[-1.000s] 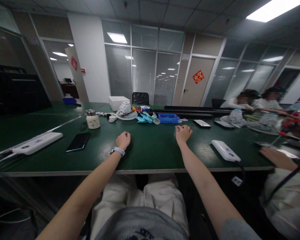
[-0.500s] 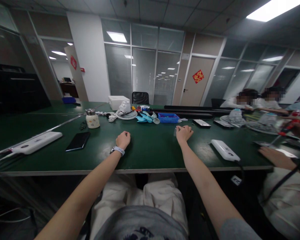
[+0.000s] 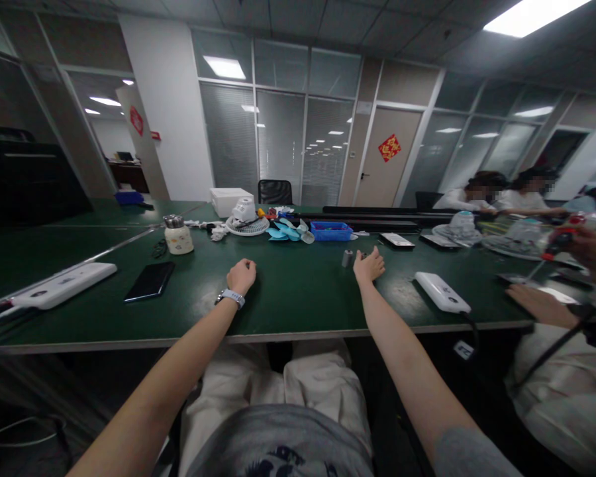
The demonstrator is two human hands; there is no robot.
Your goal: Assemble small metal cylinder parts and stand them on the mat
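My left hand [image 3: 242, 275] rests on the green table with its fingers curled closed. What it holds, if anything, is hidden. Farther right, my right hand [image 3: 369, 265] is open at the tabletop, thumb and fingers apart. Just left of its thumb a small grey cylinder [image 3: 347, 258] stands upright, apart from the hand. A dark spot shows between thumb and fingers, too small to make out. Beyond the hands lie a blue tray [image 3: 330, 231], light-blue fan blades [image 3: 284, 230] and a white fan housing with its grille [image 3: 246, 217].
A dark phone [image 3: 149, 281], a cream bottle [image 3: 179, 236] and a white power strip [image 3: 74, 285] lie to the left. Another white device [image 3: 442, 292] with a cable is at right. Beside it, a co-worker's hands [image 3: 544, 305] work with a red-handled screwdriver.
My right hand has let go of the grey cylinder, which now stands on the table, and has shifted slightly right with fingers spreading. My left hand stays closed. The view has shifted slightly.
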